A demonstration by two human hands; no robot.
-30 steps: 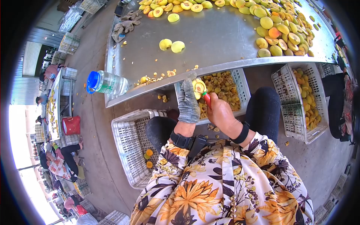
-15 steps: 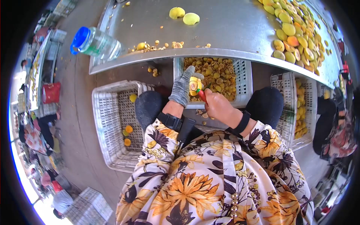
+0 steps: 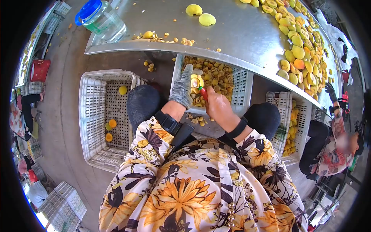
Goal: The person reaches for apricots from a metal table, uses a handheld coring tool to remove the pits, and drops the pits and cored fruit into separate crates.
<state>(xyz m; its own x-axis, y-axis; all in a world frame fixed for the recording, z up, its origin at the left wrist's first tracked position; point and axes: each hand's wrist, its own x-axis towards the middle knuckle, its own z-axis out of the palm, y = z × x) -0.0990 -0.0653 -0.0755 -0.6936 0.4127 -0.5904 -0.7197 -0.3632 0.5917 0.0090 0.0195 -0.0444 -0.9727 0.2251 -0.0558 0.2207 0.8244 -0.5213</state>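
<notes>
My left hand (image 3: 181, 89), in a grey knit glove, holds a cut yellow peach (image 3: 196, 82) between thumb and fingers, with its pale inside partly showing. In my bare right hand (image 3: 221, 107) is a small knife with a red and green handle (image 3: 203, 92); its tip is at the peach, and the blade is hard to see. Both hands are over a white crate (image 3: 242, 87) filled with peach scraps, under the table edge. Two whole peaches (image 3: 207, 19) lie up on the metal table (image 3: 235, 33).
A blue-lidded water bottle (image 3: 106, 25) stands at the table's left corner. Peach halves (image 3: 299, 54) are heaped on the right. A white crate (image 3: 94, 116) at my left holds a few fruit pieces; another crate (image 3: 305, 131) is at my right. A co-worker (image 3: 336, 147) sits farther right.
The view has shifted, bringing more of the right-hand co-worker into sight. Both my hands keep hold of the peach and knife, the peach now turned slightly.
</notes>
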